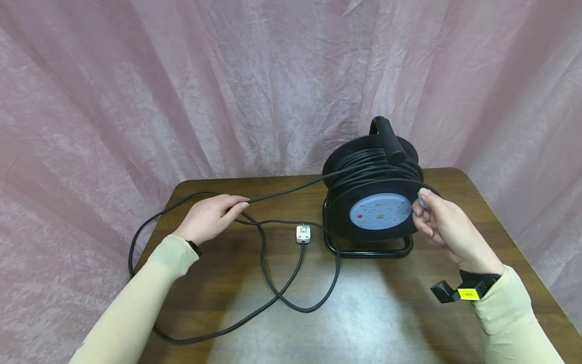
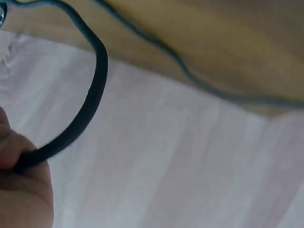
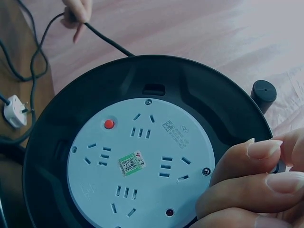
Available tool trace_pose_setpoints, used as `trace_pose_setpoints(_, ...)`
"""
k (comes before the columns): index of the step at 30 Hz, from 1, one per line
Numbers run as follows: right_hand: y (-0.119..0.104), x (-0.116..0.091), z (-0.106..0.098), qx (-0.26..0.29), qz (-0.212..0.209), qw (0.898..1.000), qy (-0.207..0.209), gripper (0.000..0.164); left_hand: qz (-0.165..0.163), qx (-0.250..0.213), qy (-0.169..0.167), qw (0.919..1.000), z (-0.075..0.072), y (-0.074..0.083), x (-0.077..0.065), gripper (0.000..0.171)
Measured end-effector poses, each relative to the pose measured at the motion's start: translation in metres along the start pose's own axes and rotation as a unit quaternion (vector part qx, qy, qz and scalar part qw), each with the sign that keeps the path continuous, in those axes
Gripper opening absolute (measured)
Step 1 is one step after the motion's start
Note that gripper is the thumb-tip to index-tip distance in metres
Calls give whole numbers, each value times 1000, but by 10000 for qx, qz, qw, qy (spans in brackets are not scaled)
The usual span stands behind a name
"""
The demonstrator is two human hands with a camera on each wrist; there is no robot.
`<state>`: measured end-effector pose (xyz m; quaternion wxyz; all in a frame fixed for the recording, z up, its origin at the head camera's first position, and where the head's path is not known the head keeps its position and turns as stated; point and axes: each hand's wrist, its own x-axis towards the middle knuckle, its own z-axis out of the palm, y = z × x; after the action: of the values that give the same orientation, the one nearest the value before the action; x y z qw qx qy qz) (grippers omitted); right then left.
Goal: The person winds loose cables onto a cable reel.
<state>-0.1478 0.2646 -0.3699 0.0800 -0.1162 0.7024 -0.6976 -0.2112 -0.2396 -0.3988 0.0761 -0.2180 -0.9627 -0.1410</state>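
Observation:
A black cable reel (image 1: 338,212) stands on the right half of the table, with cable wound on its drum and a pale grey socket panel (image 3: 142,166) on its face. My right hand (image 1: 443,222) pinches a small grey crank knob (image 1: 422,198) at the rim of the reel. Left of the reel, my left hand (image 1: 212,217) grips the black cable (image 1: 291,190), which runs taut up to the drum. In the left wrist view the cable (image 2: 97,80) curves out of my left hand (image 2: 28,190).
Loose cable loops lie across the wooden table (image 1: 364,323), and one loop hangs past its left edge. A white plug (image 1: 303,233) sits on the table beside the reel's tubular stand (image 1: 373,254). Behind the table hangs a pink curtain (image 1: 273,91).

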Motion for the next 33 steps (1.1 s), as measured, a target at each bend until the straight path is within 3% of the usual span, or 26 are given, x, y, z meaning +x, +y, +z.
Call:
trace_pose_setpoints(3,0,0,0,-36,2,10000,18,45,371,628,348,9967,-12,-1,8,39)
trace_pose_setpoints(7,0,0,0,-115,14,9999,34,47,850,1354,1069,9813,-26,-1,15,42)
trace_pose_setpoints(9,-1,0,-1,-173,21,9998,21,47,908,1453,1368,9757,-31,-1,17,43)
trace_pose_setpoints(11,-1,0,-1,-232,20,9997,0,48,854,1354,1487,9758,-34,-2,18,42)
trace_pose_setpoints(16,-1,-1,-3,-280,1,9996,20,48,360,588,974,9929,-29,-12,15,40)
trace_pose_setpoints(20,1,-1,-4,-243,22,9997,44,47,11,205,640,9977,-20,-21,6,40)
trace_pose_setpoints(23,2,-1,-5,-278,60,9996,30,47,8,187,538,9984,-18,-25,2,44)
trace_pose_setpoints(26,3,-2,-5,-401,117,9991,44,49,328,461,585,9967,-22,-27,2,44)
trace_pose_setpoints(29,2,-2,-6,-476,181,9987,75,50,909,1030,931,9861,-34,-28,5,43)
trace_pose_setpoints(33,2,-3,-6,-402,231,9989,106,50,1862,1753,1759,9506,-55,-26,12,42)
